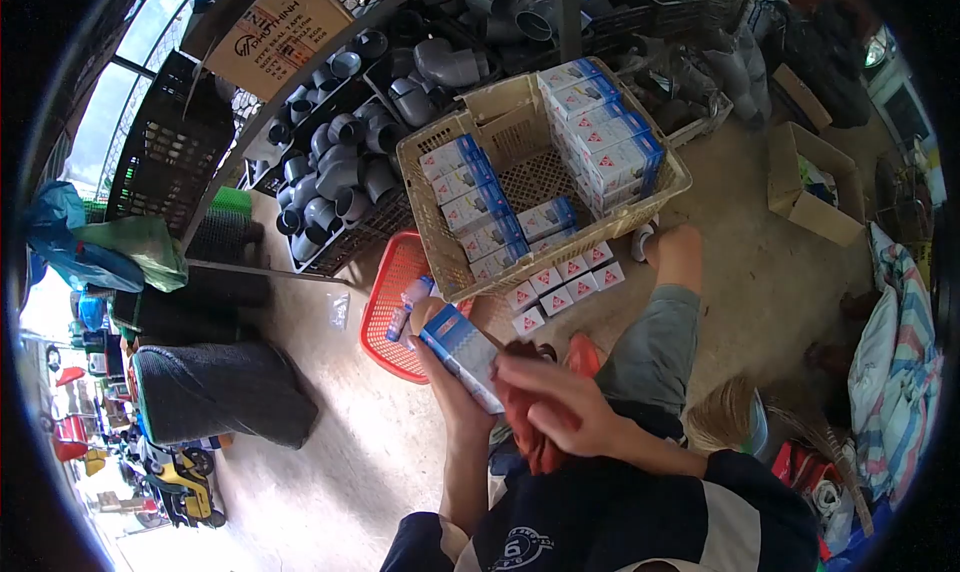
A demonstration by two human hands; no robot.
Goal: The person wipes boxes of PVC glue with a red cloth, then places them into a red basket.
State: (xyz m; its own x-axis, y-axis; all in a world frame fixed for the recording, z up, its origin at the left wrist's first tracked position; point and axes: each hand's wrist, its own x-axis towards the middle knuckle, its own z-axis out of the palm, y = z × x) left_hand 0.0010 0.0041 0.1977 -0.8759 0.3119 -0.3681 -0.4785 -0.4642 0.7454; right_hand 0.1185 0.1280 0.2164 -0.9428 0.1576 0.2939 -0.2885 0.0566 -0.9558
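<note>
My left hand [452,390] is wrapped round a blue and white cardboard box [458,344], which is tilted in front of my body. A crumpled reddish-brown cloth [528,417] is gripped in my right hand [565,404], close against the box's right side. Slight blur on the right hand hides whether the cloth touches the box. Beyond my hands stands a beige plastic crate [407,164] with stacks of similar blue and white boxes [605,142] inside. Several more boxes [557,300] stand in rows on the floor by the crate.
A red plastic basket [375,322] with a blue and white item [408,307] lies left of the crate. Grey pipe elbows [340,172] fill racks behind. A dark mesh roll [220,392] lies at left, and an open carton [815,182] at right. A bare leg is near the crate.
</note>
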